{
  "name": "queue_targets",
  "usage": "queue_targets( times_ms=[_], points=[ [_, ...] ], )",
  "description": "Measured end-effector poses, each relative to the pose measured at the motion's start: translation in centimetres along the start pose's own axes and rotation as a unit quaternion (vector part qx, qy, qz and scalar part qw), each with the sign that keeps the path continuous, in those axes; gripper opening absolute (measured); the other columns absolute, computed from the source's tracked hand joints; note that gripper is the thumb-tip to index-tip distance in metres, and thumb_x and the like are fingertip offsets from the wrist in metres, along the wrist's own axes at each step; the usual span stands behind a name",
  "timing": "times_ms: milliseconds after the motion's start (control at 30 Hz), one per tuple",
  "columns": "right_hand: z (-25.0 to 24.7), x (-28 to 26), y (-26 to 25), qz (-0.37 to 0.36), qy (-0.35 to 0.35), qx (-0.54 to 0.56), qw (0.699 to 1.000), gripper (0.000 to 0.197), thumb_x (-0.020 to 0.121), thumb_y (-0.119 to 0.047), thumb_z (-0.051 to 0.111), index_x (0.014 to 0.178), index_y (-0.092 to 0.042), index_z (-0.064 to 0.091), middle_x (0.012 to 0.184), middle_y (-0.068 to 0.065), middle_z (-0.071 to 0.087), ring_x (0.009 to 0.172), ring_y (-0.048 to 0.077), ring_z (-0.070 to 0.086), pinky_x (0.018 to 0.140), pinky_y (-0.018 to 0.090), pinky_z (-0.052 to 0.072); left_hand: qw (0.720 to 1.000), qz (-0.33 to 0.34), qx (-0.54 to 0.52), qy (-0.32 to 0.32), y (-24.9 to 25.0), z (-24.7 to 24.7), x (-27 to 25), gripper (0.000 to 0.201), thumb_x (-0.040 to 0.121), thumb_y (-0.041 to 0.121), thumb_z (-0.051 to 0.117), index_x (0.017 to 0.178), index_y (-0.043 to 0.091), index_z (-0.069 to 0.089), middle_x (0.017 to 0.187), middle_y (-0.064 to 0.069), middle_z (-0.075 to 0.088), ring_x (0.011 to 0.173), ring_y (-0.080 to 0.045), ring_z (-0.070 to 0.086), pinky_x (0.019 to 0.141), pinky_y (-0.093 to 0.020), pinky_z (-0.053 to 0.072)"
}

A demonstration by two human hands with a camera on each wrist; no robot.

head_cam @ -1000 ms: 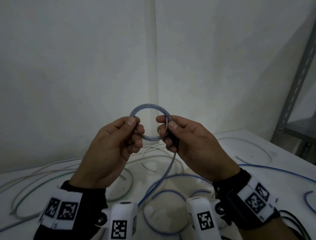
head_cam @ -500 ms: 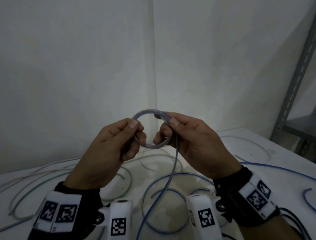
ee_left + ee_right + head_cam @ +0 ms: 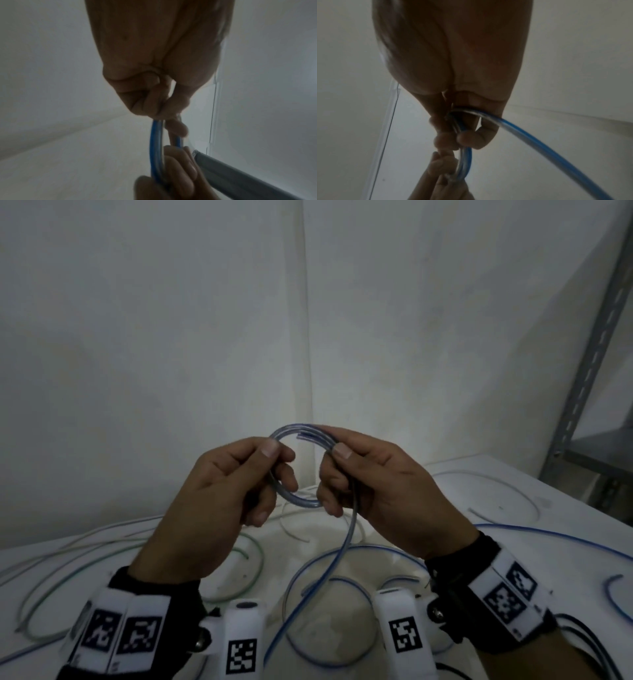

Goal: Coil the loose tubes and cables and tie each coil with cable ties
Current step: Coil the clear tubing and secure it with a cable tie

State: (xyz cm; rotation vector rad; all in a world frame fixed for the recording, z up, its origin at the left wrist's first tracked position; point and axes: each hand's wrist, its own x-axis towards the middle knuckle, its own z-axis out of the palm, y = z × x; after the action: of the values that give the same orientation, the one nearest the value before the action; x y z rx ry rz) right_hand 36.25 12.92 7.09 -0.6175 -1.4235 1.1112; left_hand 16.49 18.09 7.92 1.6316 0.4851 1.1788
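Observation:
A small coil of clear blue-striped tube [image 3: 297,433] is held up in front of the wall, above the table. My left hand [image 3: 270,470] pinches the coil's left side between thumb and fingers. My right hand [image 3: 334,463] grips the right side, thumb on top. The tube's loose tail [image 3: 337,556] runs out under my right hand and down to the table. In the left wrist view the blue coil [image 3: 155,148] spans from my left fingers to the right fingers below. In the right wrist view the tail [image 3: 539,143] leaves my right hand toward the lower right.
More loose tubes lie on the white table [image 3: 565,508]: blue-striped loops [image 3: 342,580] under my hands, greenish ones [image 3: 68,573] at left, a clear one [image 3: 486,477] at right. A grey metal shelf upright [image 3: 596,337] stands at the right. White walls meet in a corner behind.
The coil has gained another turn and its end now sticks out at the top. My right hand has slid up round the coil's right side; the tail has shifted leftward below.

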Motion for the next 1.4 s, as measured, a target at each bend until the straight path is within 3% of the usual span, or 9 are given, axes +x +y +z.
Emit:
queue_targets(
  times_ms=[167, 333, 500, 633, 800, 933, 1100, 1267, 1400],
  points=[
    [-0.1, -0.3, -0.4, 0.017, -0.007, -0.079, 0.997, 0.035, 0.108, -0.012, 0.041, 0.137, -0.004, 0.06, 0.07, -0.001, 0.037, 0.062, 0.014, 0.031, 0.057, 0.03, 0.028, 0.993, -0.022, 0.093, -0.068, 0.9, 0.0, -0.4, 0.031, 0.094, 0.035, 0.05, 0.087, 0.015, 0.073, 0.069, -0.013, 0.068, 0.036, -0.014, 0.031, 0.037, -0.018, 0.026],
    [0.5, -0.1, -0.4, -0.005, 0.018, -0.027, 0.999, 0.037, 0.105, -0.016, 0.044, 0.137, -0.012, 0.062, 0.076, 0.0, 0.049, 0.064, 0.018, 0.048, 0.057, 0.031, 0.036, 0.999, 0.024, 0.019, 0.014, 0.6, 0.4, -0.1, 0.031, 0.094, 0.033, 0.051, 0.084, 0.008, 0.067, 0.067, -0.008, 0.061, 0.035, -0.012, 0.031, 0.036, -0.016, 0.027],
    [0.2, -0.4, -0.5, 0.001, 0.021, -0.079, 0.997, 0.034, 0.108, -0.012, 0.042, 0.135, -0.009, 0.063, 0.071, -0.003, 0.043, 0.061, 0.016, 0.04, 0.055, 0.033, 0.026, 0.997, -0.023, 0.066, -0.044, 0.9, -0.1, -0.4, 0.028, 0.092, 0.032, 0.055, 0.084, 0.011, 0.072, 0.065, -0.012, 0.063, 0.035, -0.013, 0.032, 0.037, -0.017, 0.027],
    [1.1, -0.2, -0.5, -0.01, 0.018, 0.005, 1.0, 0.037, 0.107, -0.015, 0.043, 0.139, -0.011, 0.06, 0.077, 0.001, 0.048, 0.064, 0.019, 0.049, 0.049, 0.028, 0.035, 1.0, 0.018, -0.007, 0.023, 0.5, 0.5, -0.1, 0.026, 0.094, 0.031, 0.053, 0.084, 0.012, 0.068, 0.064, -0.006, 0.056, 0.037, -0.009, 0.03, 0.04, -0.017, 0.026],
    [0.4, -0.4, -0.6, 0.014, 0.018, -0.04, 0.999, 0.035, 0.106, -0.019, 0.046, 0.134, -0.015, 0.066, 0.068, -0.003, 0.039, 0.06, 0.015, 0.036, 0.049, 0.025, 0.025, 0.998, -0.031, 0.015, -0.061, 1.4, -0.2, -0.7, 0.032, 0.087, 0.037, 0.056, 0.081, 0.01, 0.071, 0.062, -0.011, 0.058, 0.035, -0.01, 0.027, 0.036, -0.016, 0.022],
    [1.1, -0.3, -0.9, -0.006, 0.007, 0.048, 0.999, 0.039, 0.102, -0.02, 0.047, 0.139, -0.016, 0.061, 0.076, 0.0, 0.045, 0.063, 0.016, 0.044, 0.045, 0.025, 0.029, 1.0, 0.021, -0.003, 0.001, 1.2, 0.3, -0.3, 0.029, 0.093, 0.033, 0.052, 0.083, 0.011, 0.067, 0.065, -0.007, 0.057, 0.037, -0.01, 0.028, 0.039, -0.017, 0.024],
    [0.5, -0.4, -0.9, 0.01, 0.006, -0.024, 1.0, 0.038, 0.102, -0.023, 0.05, 0.136, -0.018, 0.064, 0.071, -0.001, 0.036, 0.061, 0.014, 0.035, 0.05, 0.026, 0.024, 0.997, -0.018, 0.01, -0.075, 1.6, -0.4, -0.8, 0.03, 0.086, 0.036, 0.056, 0.082, 0.01, 0.072, 0.066, -0.013, 0.063, 0.032, -0.01, 0.029, 0.037, -0.013, 0.024],
    [1.1, -0.4, -0.9, -0.022, 0.001, 0.091, 0.996, 0.04, 0.103, -0.019, 0.046, 0.14, -0.019, 0.061, 0.075, 0.001, 0.041, 0.06, 0.016, 0.043, 0.044, 0.024, 0.026, 0.998, 0.027, -0.062, -0.012, 1.0, 0.8, -0.4, 0.025, 0.093, 0.032, 0.055, 0.084, 0.014, 0.071, 0.07, -0.008, 0.059, 0.034, -0.007, 0.028, 0.037, -0.017, 0.025],
    [0.2, -0.4, -1.0, -0.001, 0.032, -0.012, 0.999, 0.036, 0.107, -0.016, 0.044, 0.137, -0.017, 0.063, 0.071, 0.0, 0.033, 0.057, 0.014, 0.034, 0.048, 0.025, 0.021, 0.998, -0.004, -0.032, -0.058, 0.7, 0.5, -0.4, 0.026, 0.097, 0.03, 0.058, 0.088, 0.01, 0.072, 0.073, -0.012, 0.063, 0.033, -0.009, 0.027, 0.036, -0.015, 0.025]
  ],
)
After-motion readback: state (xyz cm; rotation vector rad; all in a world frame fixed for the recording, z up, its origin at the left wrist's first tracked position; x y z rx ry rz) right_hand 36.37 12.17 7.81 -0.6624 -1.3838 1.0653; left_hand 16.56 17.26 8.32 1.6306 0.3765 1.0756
